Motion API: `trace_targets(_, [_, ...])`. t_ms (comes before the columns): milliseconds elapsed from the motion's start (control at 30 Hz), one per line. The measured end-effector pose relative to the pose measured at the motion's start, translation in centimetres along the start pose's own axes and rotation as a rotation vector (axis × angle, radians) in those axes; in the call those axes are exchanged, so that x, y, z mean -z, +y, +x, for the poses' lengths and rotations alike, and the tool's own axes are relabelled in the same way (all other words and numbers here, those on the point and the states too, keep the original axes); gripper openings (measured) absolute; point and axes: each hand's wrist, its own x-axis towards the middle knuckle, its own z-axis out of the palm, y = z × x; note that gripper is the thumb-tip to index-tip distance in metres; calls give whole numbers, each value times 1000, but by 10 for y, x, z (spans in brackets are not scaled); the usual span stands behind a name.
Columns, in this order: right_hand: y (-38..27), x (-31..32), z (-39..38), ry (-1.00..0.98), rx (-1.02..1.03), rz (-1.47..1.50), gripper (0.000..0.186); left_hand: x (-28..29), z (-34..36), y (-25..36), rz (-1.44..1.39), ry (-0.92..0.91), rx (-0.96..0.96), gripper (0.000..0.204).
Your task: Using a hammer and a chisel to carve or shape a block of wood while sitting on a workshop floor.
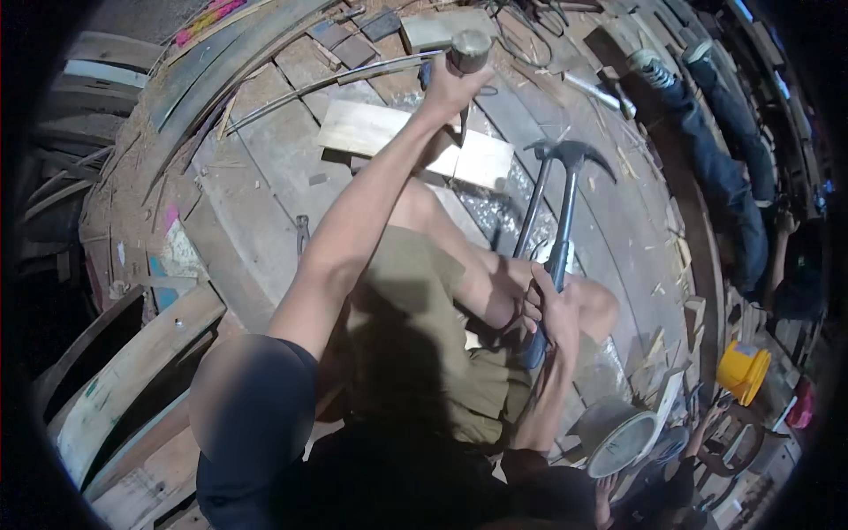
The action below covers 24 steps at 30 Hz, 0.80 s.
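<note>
My left hand (452, 93) is wrapped round a chisel-like tool with a thick round handle end (470, 51) facing up. Its dark blade (463, 131) points down at a pale wooden board (367, 131), which lies in front of my bent legs; whether the tip touches the wood I cannot tell. My right hand (554, 309) grips a claw hammer (565, 199) by its dark blue handle, head raised and held away from the chisel. A second dark bar (533, 212) runs alongside the hammer's shaft. Pliers-like tool handles (302, 231) lie left of my left forearm.
Curved timbers (141, 380) stand at the left. Wood scraps (353, 49) and a long thin strip (291, 97) lie beyond the board. A person's jeans-clad legs (720, 141) are at the right. Near right are a grey metal pot (618, 442) and a yellow bucket (742, 373).
</note>
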Motion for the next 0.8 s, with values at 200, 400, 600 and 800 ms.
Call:
trace_targets(200, [-95, -34, -48, 160, 434, -395, 27, 1, 2, 7, 126, -84, 78, 21])
trace_targets(400, [-135, -62, -58, 67, 649, -494, 17, -1, -3, 12, 9, -76, -3, 19])
trace_targets(600, [-122, -87, -10, 59, 613, -897, 17, 1, 1, 5, 251, -68, 126, 25])
trace_targets(800, [-121, -75, -34, -109, 269, -511, 18, 2, 6, -14, 97, -55, 69, 23])
